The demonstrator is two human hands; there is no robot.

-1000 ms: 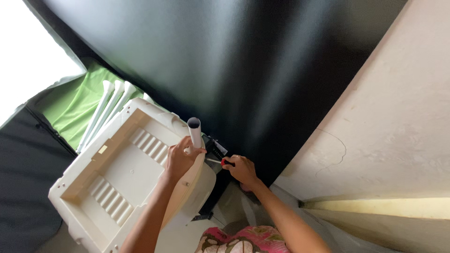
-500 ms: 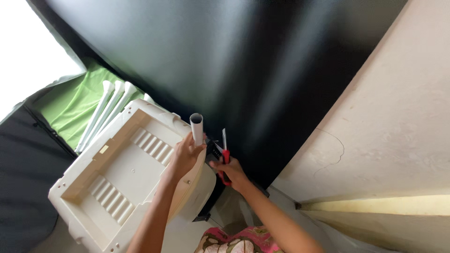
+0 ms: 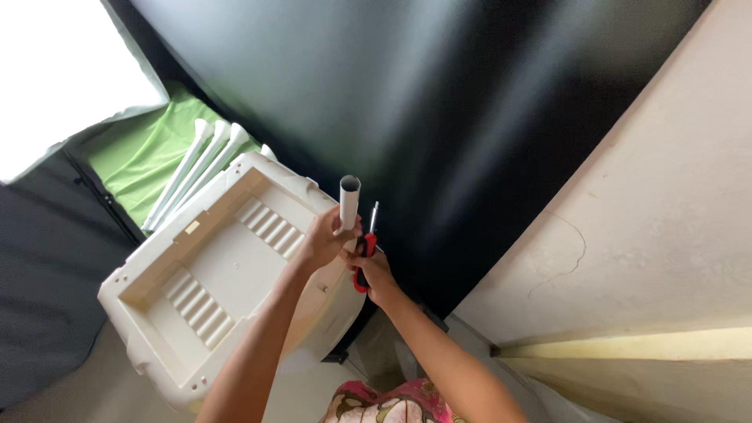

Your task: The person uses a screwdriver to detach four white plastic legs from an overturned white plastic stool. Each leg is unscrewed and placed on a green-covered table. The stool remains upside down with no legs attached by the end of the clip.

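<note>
A big black panel [image 3: 439, 102] fills the far side of the view, with a pale plaster wall [image 3: 658, 211] to its right and a green cloth [image 3: 137, 153] far off to the left. On that cloth we see several white tubes [image 3: 192, 168] lying side by side. Nearer to us, a cream plastic tray [image 3: 204, 290] stands tipped on edge, its ribbed hollow side facing us. Our left hand [image 3: 325, 239] is curled round a white tube [image 3: 348, 202] at the tray's right corner, the fingers closed on its lower part while the open end points up. Just to the right, touching it, our right hand [image 3: 374, 272] is wrapped round the red handle of a screwdriver [image 3: 365, 244], whose metal shaft points up beside the tube. A bit of pink flowered clothing [image 3: 384, 403] shows at the near edge.
</note>
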